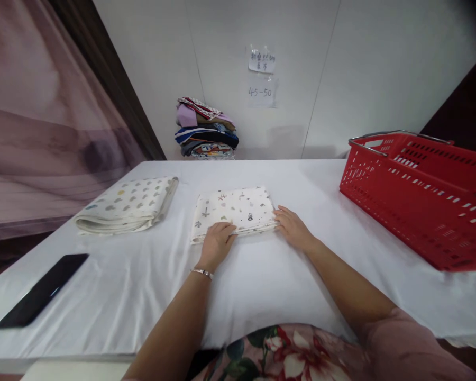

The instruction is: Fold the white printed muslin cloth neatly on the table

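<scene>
A folded white cloth [238, 206] printed with small grey, brown and green motifs lies flat on the table before me. My left hand [218, 241] is closed at its near edge, the fingers on top and the thumb at the layered border. At the near right corner, my right hand [293, 227] has its fingertips closed against the cloth's side. The undersides of both hands are hidden. To the left rests a second folded cloth [130, 203], thicker, white with rows of grey mushroom-like shapes.
A white tablecloth [262, 286] covers the table. A black flat phone-like slab [42, 291] lies at the front left. On the right stands a red perforated basket [416, 201] with metal handles. Behind the table rises a stack of folded fabrics [206, 129] against the wall; a pink curtain [43, 106] hangs left.
</scene>
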Action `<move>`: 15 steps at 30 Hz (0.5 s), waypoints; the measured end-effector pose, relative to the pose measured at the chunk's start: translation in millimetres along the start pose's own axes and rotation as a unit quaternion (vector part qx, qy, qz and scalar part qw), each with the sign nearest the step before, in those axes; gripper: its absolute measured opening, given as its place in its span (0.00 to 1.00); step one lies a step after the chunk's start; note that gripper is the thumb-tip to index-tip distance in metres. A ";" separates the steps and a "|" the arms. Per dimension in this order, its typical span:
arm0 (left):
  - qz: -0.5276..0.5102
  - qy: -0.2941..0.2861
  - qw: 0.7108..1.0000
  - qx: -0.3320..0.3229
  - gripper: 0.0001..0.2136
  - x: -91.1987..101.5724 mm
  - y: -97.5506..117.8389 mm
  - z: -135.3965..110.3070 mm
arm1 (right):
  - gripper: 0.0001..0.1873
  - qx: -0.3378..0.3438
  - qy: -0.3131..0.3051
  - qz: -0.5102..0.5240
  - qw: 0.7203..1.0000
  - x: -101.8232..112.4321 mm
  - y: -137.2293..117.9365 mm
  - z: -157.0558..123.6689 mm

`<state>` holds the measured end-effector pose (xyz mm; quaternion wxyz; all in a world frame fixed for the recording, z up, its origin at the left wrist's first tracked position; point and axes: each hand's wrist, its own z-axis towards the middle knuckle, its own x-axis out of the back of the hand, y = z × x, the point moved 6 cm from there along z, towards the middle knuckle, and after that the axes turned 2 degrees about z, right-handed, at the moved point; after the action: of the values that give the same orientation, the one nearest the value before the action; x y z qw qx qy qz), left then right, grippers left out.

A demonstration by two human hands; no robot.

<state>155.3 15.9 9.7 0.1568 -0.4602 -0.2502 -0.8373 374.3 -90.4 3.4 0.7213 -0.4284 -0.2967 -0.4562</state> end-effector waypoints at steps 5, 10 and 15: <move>0.026 0.011 0.999 0.030 0.09 19.3 -21.6 -11.8 | 0.10 0.008 -0.003 0.000 1.000 -3.1 4.1 -1.5; 0.035 0.027 0.996 0.077 0.10 39.4 -46.2 -30.2 | 0.10 0.017 0.002 0.010 1.000 -5.1 6.5 -2.5; -0.027 0.064 0.979 0.189 0.10 47.3 -72.9 -49.7 | 0.10 0.008 0.000 0.017 1.000 -8.2 10.1 -3.4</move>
<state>60.1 46.6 7.4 0.2338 -0.3605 -0.4058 -0.8067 380.3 -87.8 -8.4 0.7326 -0.4274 -0.2931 -0.4413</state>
